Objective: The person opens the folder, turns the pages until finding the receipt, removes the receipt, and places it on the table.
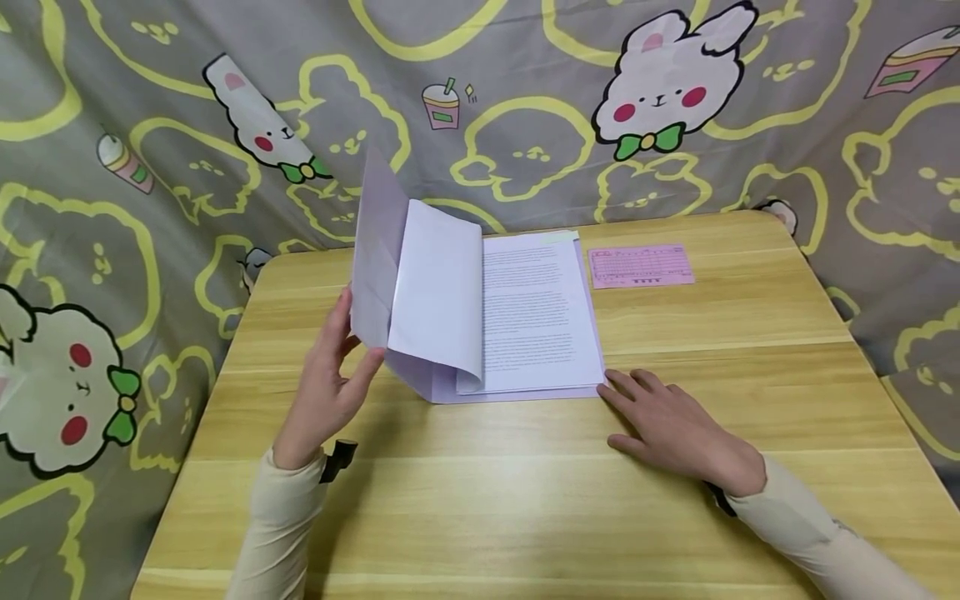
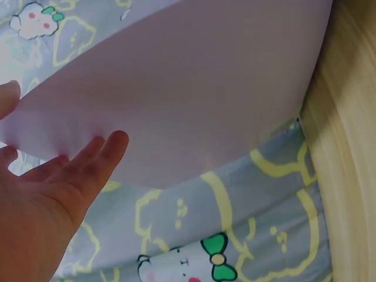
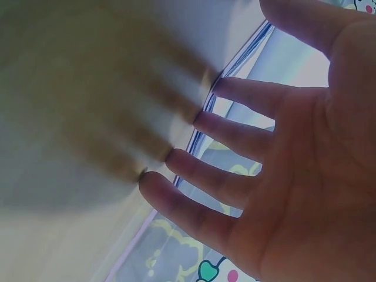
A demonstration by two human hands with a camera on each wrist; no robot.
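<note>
A pale lilac paper folder [image 1: 377, 242] lies partly spread on the table, its left cover standing up at a slant. My left hand [image 1: 324, 392] holds that cover at its lower left edge, thumb on the inner side and fingers against the outer face. In the left wrist view the cover [image 2: 194, 100] spreads broadly beyond the fingers. A blank white sheet [image 1: 438, 287] curls up beside the cover, over printed pages [image 1: 528, 317] that lie flat on the folder's right side. My right hand [image 1: 671, 425] rests with spread fingers, its fingertips [image 3: 154, 183] at the folder's lower right corner.
A pink printed slip [image 1: 641, 265] lies right of the folder. A pale tab [image 1: 561, 237] shows at the pages' top right. The wooden table [image 1: 517, 500] ends at a grey patterned curtain [image 1: 517, 50] behind and at both sides.
</note>
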